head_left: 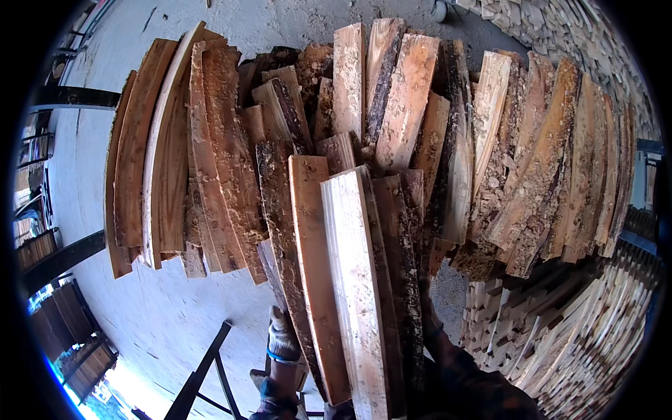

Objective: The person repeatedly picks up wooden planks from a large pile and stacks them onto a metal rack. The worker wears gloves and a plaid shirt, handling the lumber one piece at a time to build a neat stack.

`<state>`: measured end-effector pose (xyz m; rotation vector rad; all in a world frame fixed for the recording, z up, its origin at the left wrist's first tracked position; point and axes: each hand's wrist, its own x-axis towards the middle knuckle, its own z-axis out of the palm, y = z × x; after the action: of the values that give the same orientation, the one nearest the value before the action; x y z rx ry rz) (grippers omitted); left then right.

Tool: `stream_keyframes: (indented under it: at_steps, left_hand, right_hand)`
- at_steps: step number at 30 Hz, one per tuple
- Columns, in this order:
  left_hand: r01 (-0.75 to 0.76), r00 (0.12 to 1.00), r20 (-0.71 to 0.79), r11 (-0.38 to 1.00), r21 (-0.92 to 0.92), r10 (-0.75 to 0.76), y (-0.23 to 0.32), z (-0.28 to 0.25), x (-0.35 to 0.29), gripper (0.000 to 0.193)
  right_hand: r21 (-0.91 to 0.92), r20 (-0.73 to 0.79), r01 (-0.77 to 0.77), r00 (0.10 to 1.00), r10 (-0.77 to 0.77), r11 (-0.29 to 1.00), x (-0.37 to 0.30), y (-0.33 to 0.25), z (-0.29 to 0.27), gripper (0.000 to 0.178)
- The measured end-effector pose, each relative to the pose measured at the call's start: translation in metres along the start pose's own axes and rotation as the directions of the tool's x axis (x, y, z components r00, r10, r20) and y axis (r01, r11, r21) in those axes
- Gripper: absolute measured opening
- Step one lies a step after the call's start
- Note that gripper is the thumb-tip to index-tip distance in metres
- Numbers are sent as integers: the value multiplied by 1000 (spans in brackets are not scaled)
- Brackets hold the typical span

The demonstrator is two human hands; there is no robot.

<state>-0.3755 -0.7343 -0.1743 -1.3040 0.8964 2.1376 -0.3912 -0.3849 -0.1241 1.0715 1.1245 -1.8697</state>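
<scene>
A wide row of rough boards [406, 98] spanned the view; overlapping its near middle, a plank bundle [350, 259] lay between the gloved left hand [281, 339] and the mostly hidden right hand [430, 320]. Whether the fingers gripped or spread could not be told.

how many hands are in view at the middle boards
2. The gloved left hand is at the left side of the middle boards; the right hand is at their right side, in shadow. The boards hide part of both.
</scene>
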Motion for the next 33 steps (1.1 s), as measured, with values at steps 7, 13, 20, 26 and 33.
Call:
stream_keyframes:
  at_steps: [7, 13, 20, 26, 33]
  left_hand:
    - [-213, 977, 37, 972, 103, 210, 35, 76, 11, 59]
    - [-419, 904, 95, 819, 393, 417, 4, 64, -51, 25]
    - [-524, 775, 613, 699, 486, 155, -50, 161, -119, 59]
    - [-543, 617, 770, 620, 566, -163, -157, 322, -255, 77]
    - [-558, 468, 659, 381, 737, -589, -465, 473, -357, 84]
  right_hand:
    - [221, -80, 259, 966, -248, 940, 68, 20, -7, 58]
    - [316, 159, 268, 931, -329, 910, -25, 0, -11, 64]
    - [304, -126, 686, 717, -686, 661, -99, 84, -99, 50]
    - [-60, -441, 911, 342, -830, 407, -297, 103, -182, 55]
    - [-349, -750, 909, -124, -650, 228, -426, 183, -401, 54]
